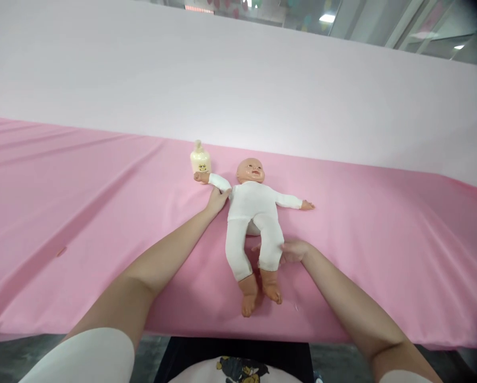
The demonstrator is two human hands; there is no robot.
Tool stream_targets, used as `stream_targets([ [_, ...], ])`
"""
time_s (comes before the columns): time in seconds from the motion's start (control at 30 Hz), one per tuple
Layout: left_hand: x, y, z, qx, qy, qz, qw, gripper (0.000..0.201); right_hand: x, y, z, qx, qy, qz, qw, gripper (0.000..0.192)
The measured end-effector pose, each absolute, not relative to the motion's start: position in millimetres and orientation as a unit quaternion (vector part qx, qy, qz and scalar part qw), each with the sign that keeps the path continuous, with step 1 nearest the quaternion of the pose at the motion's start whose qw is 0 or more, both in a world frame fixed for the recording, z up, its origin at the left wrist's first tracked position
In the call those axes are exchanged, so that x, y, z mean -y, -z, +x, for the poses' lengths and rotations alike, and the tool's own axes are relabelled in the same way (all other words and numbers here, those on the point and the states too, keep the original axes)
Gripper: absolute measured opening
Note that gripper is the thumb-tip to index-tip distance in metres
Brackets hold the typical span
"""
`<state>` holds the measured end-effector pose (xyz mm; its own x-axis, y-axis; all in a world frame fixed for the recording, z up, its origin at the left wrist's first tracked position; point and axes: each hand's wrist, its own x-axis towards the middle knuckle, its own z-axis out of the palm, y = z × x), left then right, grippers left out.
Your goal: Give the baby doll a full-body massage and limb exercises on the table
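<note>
My left hand (217,199) is pinched lightly on the doll (254,213) right at its upper arm by the shoulder, and my right hand (294,250) is loosely cupped against its lower leg, fingers curled around the white suit. The doll's lying face-up on the pink cloth (82,213), arms spread, feet toward me. Looks like a soft stuffed body with hard plastic head and limbs, so probably light and floppy; I'd grab the torso, not the limbs. A little cream bottle (200,158) stands just beside its outstretched hand.
</note>
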<state>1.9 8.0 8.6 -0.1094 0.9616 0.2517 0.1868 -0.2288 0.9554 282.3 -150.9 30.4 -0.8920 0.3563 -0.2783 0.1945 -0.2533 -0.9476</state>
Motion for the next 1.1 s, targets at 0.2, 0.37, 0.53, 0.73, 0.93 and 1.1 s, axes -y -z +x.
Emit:
stream_targets([
  [0.2, 0, -9, -1, -0.574, -0.371, 0.719, 0.129, 0.036, 140, -32, 289, 0.484, -0.778, -0.349, 0.196, 0.069],
  [0.37, 12, -14, -1, -0.584, -0.287, 0.752, 0.107, 0.047, 130, -34, 303, 0.482, -0.702, -0.432, 0.297, 0.038],
  [0.53, 21, -19, 1, -0.594, -0.189, 0.777, 0.083, 0.045, 128, -32, 307, 0.547, -0.639, -0.452, 0.297, 0.043],
  [0.73, 37, -22, 6, -0.582, -0.114, 0.803, 0.054, 0.048, 127, -25, 291, 0.635, -0.429, -0.509, 0.393, 0.045],
  [0.93, 64, -26, 7, -0.553, -0.095, 0.826, 0.045, 0.058, 118, -12, 286, 0.706, -0.147, -0.594, 0.356, 0.036],
  [1.1, 95, -29, 4, -0.508, -0.042, 0.858, 0.066, 0.066, 106, -9, 289, 0.719, -0.130, -0.614, 0.298, 0.038],
])
